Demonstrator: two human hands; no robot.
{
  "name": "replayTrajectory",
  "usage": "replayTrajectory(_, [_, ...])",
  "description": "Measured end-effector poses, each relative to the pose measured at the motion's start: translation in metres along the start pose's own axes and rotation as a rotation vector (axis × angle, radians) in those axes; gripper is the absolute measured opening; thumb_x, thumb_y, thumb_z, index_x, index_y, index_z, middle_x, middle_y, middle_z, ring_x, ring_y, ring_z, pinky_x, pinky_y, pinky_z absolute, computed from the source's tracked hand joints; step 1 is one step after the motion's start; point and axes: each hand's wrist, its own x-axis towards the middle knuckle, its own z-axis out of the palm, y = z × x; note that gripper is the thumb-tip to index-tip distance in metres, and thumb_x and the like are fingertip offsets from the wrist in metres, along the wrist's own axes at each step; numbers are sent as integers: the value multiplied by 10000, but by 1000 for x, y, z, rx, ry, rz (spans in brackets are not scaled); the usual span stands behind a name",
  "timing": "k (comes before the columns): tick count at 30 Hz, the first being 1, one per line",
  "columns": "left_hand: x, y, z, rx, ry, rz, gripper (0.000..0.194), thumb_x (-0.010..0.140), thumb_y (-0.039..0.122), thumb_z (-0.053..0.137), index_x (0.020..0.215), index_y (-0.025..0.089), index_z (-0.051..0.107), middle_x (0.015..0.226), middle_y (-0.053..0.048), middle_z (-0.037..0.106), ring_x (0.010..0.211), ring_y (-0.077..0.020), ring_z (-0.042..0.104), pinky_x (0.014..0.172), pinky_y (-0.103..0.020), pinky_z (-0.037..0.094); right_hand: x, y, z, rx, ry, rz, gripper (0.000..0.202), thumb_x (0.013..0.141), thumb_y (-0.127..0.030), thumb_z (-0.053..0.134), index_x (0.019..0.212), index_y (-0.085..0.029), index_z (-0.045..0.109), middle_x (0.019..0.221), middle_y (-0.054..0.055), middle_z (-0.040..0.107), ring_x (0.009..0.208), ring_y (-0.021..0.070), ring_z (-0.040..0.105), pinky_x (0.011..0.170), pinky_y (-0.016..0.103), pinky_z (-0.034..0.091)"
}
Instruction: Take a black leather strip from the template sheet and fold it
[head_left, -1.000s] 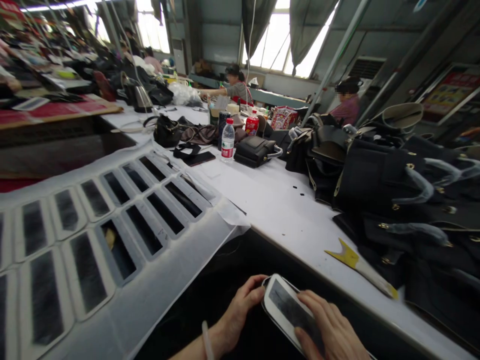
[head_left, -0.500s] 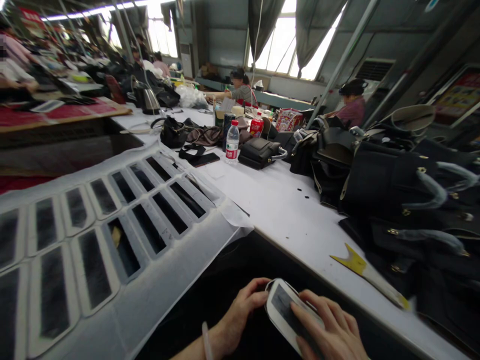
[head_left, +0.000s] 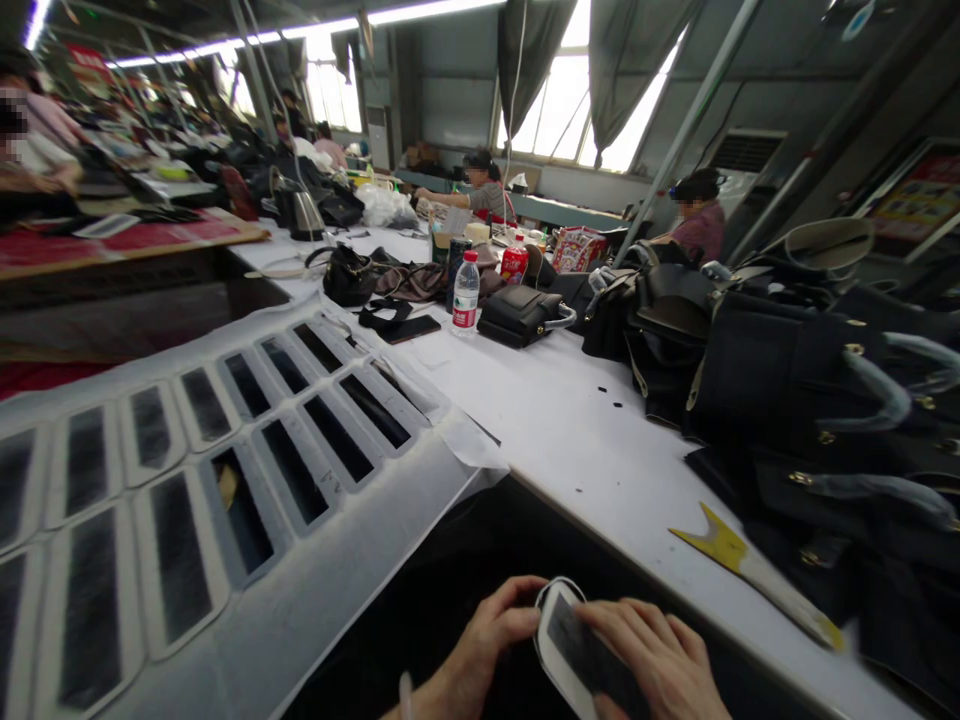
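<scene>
A flat panel with a white border, dark middle and rounded end [head_left: 556, 665] is held low in front of me. My left hand [head_left: 491, 640] pinches its rounded end between thumb and fingers; a pale band circles that wrist. Across the dark middle lie the fingers of my right hand [head_left: 651, 650], its thumb at the near edge. The panel's lower part is hidden by this hand and the frame's edge. To the left, similar white-edged dark pieces [head_left: 178, 550] lie in rows on a pale sheet [head_left: 247, 640], beside several dark rectangular openings.
On the white table [head_left: 540, 420] stand a water bottle [head_left: 465, 295] and a black bag [head_left: 517, 315]. Black bags with wrapped handles [head_left: 757, 360] are piled at the right. A yellow-tipped strip [head_left: 757, 575] lies near the table edge. Other people sit further back.
My right fingers have slid up the panel toward its rounded end. Both hands and the panel sit slightly lower in view. The camera has tilted a little.
</scene>
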Motion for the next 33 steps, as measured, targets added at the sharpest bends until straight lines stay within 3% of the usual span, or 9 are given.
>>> replayTrajectory(4, [-1,1,-2,12,-25,15,411,805,316,616,1196,195,657,1175,-79,684,1129,-288,589,1008,-410,399,8,-6,-7,-171,76,-128,639,593,-169,513,1203,-341,587,1079,-87,721,945,252,656,786,419,415])
replayTrajectory(11, [7,-12,-13,-6,-61,12,469,789,354,638,1227,187,636,1192,-96,664,1134,-301,586,990,-409,411,14,-2,-8,-210,163,-154,593,568,-210,533,1131,-352,655,1135,-19,712,1066,292,561,840,410,326])
replayTrajectory(16, [12,-12,-18,43,-85,-8,485,783,392,666,1216,178,628,1123,-90,675,1036,-264,605,926,-377,429,-2,2,13,-264,242,-215,550,686,-247,588,1215,-380,658,1313,-136,636,1179,313,497,897,409,319])
replayTrajectory(19, [15,2,-6,126,-99,-14,530,781,479,687,1211,175,629,1127,-90,673,1026,-257,602,897,-361,439,-14,2,26,-284,219,-105,612,688,-276,600,1291,-380,612,1392,-3,597,1208,366,533,889,445,362])
replayTrajectory(21, [19,11,7,208,-35,-39,489,735,417,721,1148,164,658,1046,-73,687,977,-246,606,851,-343,448,-19,2,32,-239,152,-72,698,652,-248,591,1338,-373,566,1425,92,562,1227,382,563,857,458,438])
replayTrajectory(25, [24,20,27,324,116,-77,364,671,278,661,1001,132,710,906,-63,703,901,-244,619,797,-333,453,-26,-1,39,78,-17,89,755,632,-154,538,1342,-413,544,1481,75,501,1274,334,557,857,469,543])
replayTrajectory(28, [24,22,31,358,165,-78,378,656,263,641,999,128,724,917,-70,710,935,-259,624,818,-341,452,-22,-4,31,501,-149,314,709,628,-136,539,1288,-386,600,1521,75,453,1360,322,465,1010,522,472])
replayTrajectory(31, [24,23,29,366,156,-73,422,649,249,647,1050,131,709,945,-71,700,929,-253,618,807,-338,452,-6,-2,10,943,-137,524,545,723,-230,544,1261,-288,603,1437,110,538,1307,299,521,1016,454,480])
replayTrajectory(33, [25,23,28,368,143,-54,453,653,238,655,1092,132,683,974,-72,693,921,-243,613,805,-335,452,10,1,-5,1054,-105,663,405,810,-311,513,1195,-228,607,1260,114,641,1152,264,616,909,374,526])
